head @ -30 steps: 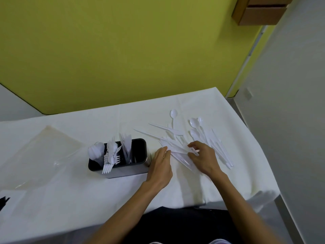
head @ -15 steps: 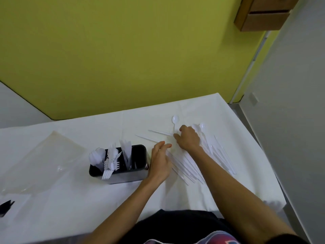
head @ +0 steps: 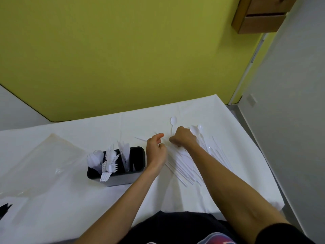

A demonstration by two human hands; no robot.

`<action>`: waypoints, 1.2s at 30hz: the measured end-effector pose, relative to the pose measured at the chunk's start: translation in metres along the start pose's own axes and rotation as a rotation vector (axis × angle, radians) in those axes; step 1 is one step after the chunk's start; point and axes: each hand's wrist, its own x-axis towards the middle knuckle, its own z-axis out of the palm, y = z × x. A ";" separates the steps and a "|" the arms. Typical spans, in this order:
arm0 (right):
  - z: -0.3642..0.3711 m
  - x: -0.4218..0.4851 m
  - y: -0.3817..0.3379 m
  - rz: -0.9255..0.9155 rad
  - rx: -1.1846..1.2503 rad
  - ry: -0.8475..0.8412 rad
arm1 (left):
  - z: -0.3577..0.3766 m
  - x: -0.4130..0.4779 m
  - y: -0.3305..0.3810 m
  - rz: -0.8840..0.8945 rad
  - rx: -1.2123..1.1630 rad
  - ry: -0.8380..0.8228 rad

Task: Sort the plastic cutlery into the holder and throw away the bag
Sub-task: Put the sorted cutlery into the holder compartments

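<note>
Since a second ago, my right hand (head: 184, 139) has crossed from the near side of the loose heap of white plastic cutlery (head: 182, 166) to its far side. It sits knuckles-up there, fingers curled under, arm stretched out from the near right corner of the white-clothed table (head: 88, 199). My left hand (head: 155, 152) stands on its edge just beside it, thumb up and fingers loosely bent. The backs of both hands hide the fingertips, so I cannot tell whether either grips a piece.

The heap lies toward the right edge, partly under my right forearm. One white spoon (head: 173, 120) pokes out beyond my knuckles. The black rectangular holder (head: 123, 176), already stocked, stands just left of my left wrist. The clear plastic bag (head: 45, 155) lies flat toward the left edge, its outline faint.
</note>
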 end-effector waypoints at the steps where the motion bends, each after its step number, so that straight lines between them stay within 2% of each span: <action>1: 0.002 0.000 -0.002 -0.002 -0.010 0.036 | 0.000 0.000 0.000 -0.004 -0.007 0.000; 4: 0.012 -0.003 -0.006 -0.017 -0.114 0.139 | -0.003 -0.001 0.003 -0.021 -0.026 0.006; 7: 0.016 -0.005 -0.005 -0.018 -0.089 0.134 | -0.006 -0.001 0.003 -0.020 -0.030 0.011; 11: 0.000 -0.015 0.008 -0.031 0.133 0.151 | -0.005 0.006 0.002 -0.054 -0.058 0.020; 14: -0.004 -0.050 0.025 -0.087 0.319 0.189 | -0.001 0.019 0.004 -0.174 -0.151 0.024; 16: 0.001 -0.076 0.036 -0.157 0.346 0.154 | 0.004 0.025 0.006 -0.267 -0.221 -0.011; 19: 0.008 -0.101 0.057 -0.200 0.346 0.070 | 0.013 0.024 0.008 -0.301 -0.374 -0.085; 21: 0.008 -0.104 0.077 -0.157 0.333 0.129 | 0.017 0.019 0.011 -0.302 -0.424 -0.115; 23: 0.011 -0.102 0.100 -0.058 0.143 0.304 | 0.019 0.014 0.007 -0.337 -0.444 -0.124; 25: 0.015 -0.099 0.115 0.032 -0.040 0.384 | 0.021 0.010 0.002 -0.384 -0.461 -0.143; 31: 0.024 -0.092 0.121 0.075 -0.111 0.378 | 0.021 0.006 0.000 -0.450 -0.458 -0.213; 36: 0.021 -0.093 0.119 0.090 0.099 0.246 | 0.023 0.007 -0.003 -0.470 -0.418 -0.277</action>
